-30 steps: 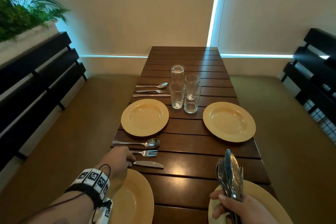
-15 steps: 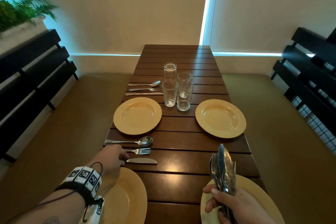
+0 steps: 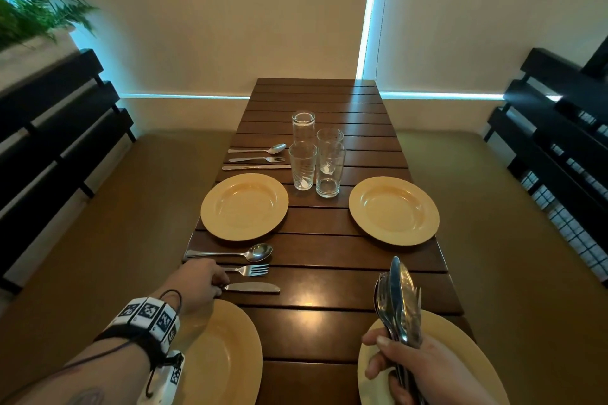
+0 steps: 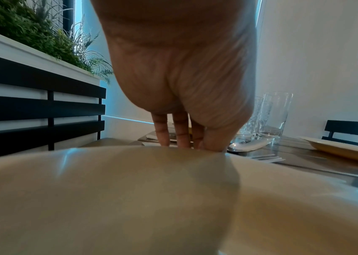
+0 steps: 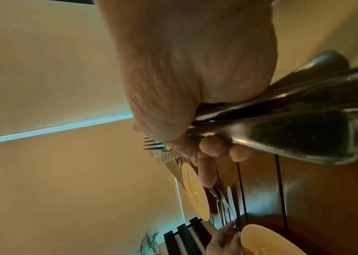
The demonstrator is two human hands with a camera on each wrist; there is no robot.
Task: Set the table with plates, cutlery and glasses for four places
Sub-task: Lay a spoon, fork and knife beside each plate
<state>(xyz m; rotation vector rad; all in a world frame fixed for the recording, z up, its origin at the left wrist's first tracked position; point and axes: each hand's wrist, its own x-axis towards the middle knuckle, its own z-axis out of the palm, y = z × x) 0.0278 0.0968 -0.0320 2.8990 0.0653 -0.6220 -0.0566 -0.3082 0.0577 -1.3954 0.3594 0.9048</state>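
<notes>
My left hand [image 3: 219, 286] reaches over the near left yellow plate [image 3: 227, 362] and pinches the handle end of a knife [image 3: 255, 288] lying on the wooden table [image 3: 329, 279]. Beyond that knife lie a fork [image 3: 250, 270] and a spoon [image 3: 240, 252]. My right hand [image 3: 381, 358] grips a bundle of cutlery [image 3: 399, 302] upright over the near right plate [image 3: 467, 348]. Two more plates [image 3: 244, 205] [image 3: 393, 210] sit further away. Several glasses [image 3: 302, 171] stand grouped mid-table, beside another spoon, fork and knife set [image 3: 256, 159]. In the left wrist view the fingertips are hidden behind the plate rim [image 4: 130, 150].
Cushioned benches [image 3: 131, 223] run along both long sides of the table, backed by black slatted rails [image 3: 59, 128]. A planter with green fronds [image 3: 29, 13] stands at the far left. The table's far end [image 3: 316, 95] reaches the wall.
My left hand has stayed at the knife's handle and the knife has not shifted. The right hand keeps holding the bundle in about the same spot. Only the head view has drifted slightly.
</notes>
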